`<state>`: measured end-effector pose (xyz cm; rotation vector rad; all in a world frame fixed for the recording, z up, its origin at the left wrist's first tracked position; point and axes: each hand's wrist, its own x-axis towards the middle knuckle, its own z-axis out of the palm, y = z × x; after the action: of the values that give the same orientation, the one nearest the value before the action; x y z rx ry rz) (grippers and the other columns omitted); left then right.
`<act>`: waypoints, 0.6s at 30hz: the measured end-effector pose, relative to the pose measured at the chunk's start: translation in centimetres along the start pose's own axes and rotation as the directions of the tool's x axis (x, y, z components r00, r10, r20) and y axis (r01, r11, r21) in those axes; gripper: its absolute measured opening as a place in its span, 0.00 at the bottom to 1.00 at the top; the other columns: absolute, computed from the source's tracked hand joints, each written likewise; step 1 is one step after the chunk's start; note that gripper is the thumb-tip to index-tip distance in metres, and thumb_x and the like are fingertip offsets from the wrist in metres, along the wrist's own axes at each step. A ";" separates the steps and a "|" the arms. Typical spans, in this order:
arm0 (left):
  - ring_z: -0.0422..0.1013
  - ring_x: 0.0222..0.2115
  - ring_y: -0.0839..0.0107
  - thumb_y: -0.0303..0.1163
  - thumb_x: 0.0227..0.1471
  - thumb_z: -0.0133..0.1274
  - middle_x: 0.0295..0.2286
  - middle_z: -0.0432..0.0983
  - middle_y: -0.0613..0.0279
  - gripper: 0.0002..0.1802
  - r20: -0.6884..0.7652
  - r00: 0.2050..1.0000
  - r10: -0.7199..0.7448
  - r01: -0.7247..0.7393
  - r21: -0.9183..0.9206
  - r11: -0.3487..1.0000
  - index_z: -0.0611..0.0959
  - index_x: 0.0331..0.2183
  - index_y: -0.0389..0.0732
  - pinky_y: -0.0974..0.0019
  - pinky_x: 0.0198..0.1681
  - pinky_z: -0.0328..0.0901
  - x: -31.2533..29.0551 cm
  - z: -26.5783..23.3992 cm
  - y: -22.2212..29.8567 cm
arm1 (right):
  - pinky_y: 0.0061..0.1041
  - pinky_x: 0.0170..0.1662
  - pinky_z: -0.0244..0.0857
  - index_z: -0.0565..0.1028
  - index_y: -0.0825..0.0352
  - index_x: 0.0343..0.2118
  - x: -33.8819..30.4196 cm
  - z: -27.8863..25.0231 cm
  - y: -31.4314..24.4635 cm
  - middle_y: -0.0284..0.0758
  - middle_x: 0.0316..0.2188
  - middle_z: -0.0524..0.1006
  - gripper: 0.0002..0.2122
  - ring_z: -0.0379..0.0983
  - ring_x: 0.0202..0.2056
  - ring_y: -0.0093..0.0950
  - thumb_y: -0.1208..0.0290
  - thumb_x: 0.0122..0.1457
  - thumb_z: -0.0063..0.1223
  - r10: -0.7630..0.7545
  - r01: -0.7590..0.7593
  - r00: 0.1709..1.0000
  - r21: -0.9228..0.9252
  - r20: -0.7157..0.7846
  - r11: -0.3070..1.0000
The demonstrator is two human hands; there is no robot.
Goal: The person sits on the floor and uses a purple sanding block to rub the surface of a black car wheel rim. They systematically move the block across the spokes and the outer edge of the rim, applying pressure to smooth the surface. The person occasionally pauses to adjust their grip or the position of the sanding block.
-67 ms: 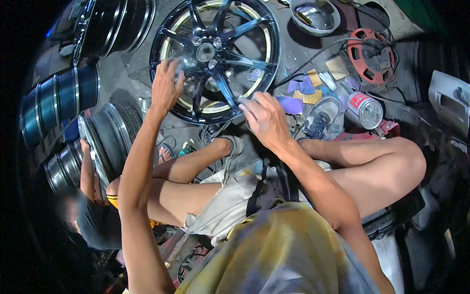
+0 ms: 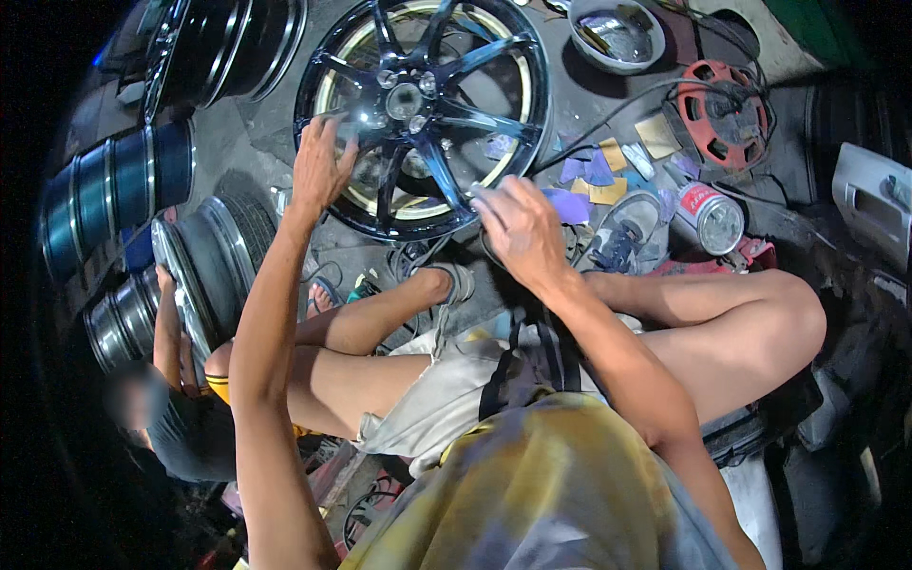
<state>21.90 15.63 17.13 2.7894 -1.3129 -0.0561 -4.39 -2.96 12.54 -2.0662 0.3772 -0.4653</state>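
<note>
A glossy black alloy wheel (image 2: 445,161) with several spokes and a pale ring behind them lies face up in front of me. My left hand (image 2: 324,169) is at its left edge, fingers curled over the lip and the end of a spoke. At the lower right of the rim is my right hand (image 2: 521,228), its fingers bent together by the outer lip. A small pale bit shows at those fingertips, too blurred to name.
Right of the wheel lie purple and tan paper pieces (image 2: 597,169), a tin can (image 2: 719,226), a red cable reel (image 2: 710,150) and a bowl (image 2: 641,66). More wheel rims (image 2: 119,195) stand at left, where a co-worker (image 2: 190,427) touches one. My bent legs flank the space.
</note>
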 end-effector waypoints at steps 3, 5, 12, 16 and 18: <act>0.71 0.45 0.45 0.37 0.59 0.53 0.38 0.76 0.43 0.18 0.097 0.974 -0.206 0.215 -0.089 0.973 0.76 0.48 0.37 0.53 0.51 0.65 -1.6 1.1 -3.4 | 0.38 0.37 0.69 0.80 0.68 0.39 1.3 -1.2 0.6 0.42 0.30 0.75 0.08 0.74 0.34 0.43 0.72 0.59 0.59 0.106 -0.101 0.993 0.096 -0.049 0.990; 0.72 0.42 0.43 0.38 0.60 0.53 0.35 0.76 0.42 0.18 0.153 0.946 -0.285 0.303 -0.106 0.947 0.75 0.47 0.36 0.51 0.49 0.65 -3.1 2.7 -5.2 | 0.39 0.38 0.68 0.81 0.68 0.38 2.1 -2.1 1.7 0.43 0.30 0.76 0.07 0.75 0.34 0.44 0.72 0.60 0.57 0.150 -0.144 0.983 0.066 -0.108 0.987; 0.75 0.36 0.53 0.56 0.54 0.57 0.31 0.80 0.45 0.34 0.206 0.598 -0.775 0.794 -0.286 0.536 0.84 0.34 0.28 0.54 0.44 0.67 -8.4 7.3 -11.2 | 0.38 0.39 0.68 0.82 0.68 0.41 5.2 -5.0 4.3 0.44 0.32 0.78 0.09 0.76 0.34 0.42 0.72 0.62 0.55 0.067 -0.135 0.943 -0.188 -0.327 0.973; 0.78 0.37 0.51 0.67 0.52 0.52 0.33 0.80 0.35 0.48 0.404 0.548 -0.732 0.817 -0.446 0.366 0.83 0.34 0.19 0.52 0.43 0.68 -9.0 9.2 -11.2 | 0.37 0.38 0.68 0.81 0.65 0.44 7.3 -2.9 2.3 0.40 0.31 0.77 0.11 0.75 0.33 0.40 0.76 0.59 0.58 -0.120 0.077 0.970 -0.200 -0.210 0.977; 0.78 0.37 0.52 0.65 0.53 0.52 0.32 0.80 0.36 0.46 0.361 0.564 -0.742 0.796 -0.477 0.373 0.83 0.33 0.19 0.53 0.42 0.68 -8.6 9.1 -10.0 | 0.39 0.40 0.68 0.81 0.63 0.45 8.1 -1.9 2.4 0.39 0.31 0.77 0.12 0.75 0.34 0.41 0.74 0.58 0.59 -0.197 0.152 0.973 -0.314 -0.117 0.937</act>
<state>23.61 28.28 7.42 2.5099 0.1947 -0.5371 1.63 -9.17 12.79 -2.3842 0.3709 -0.7067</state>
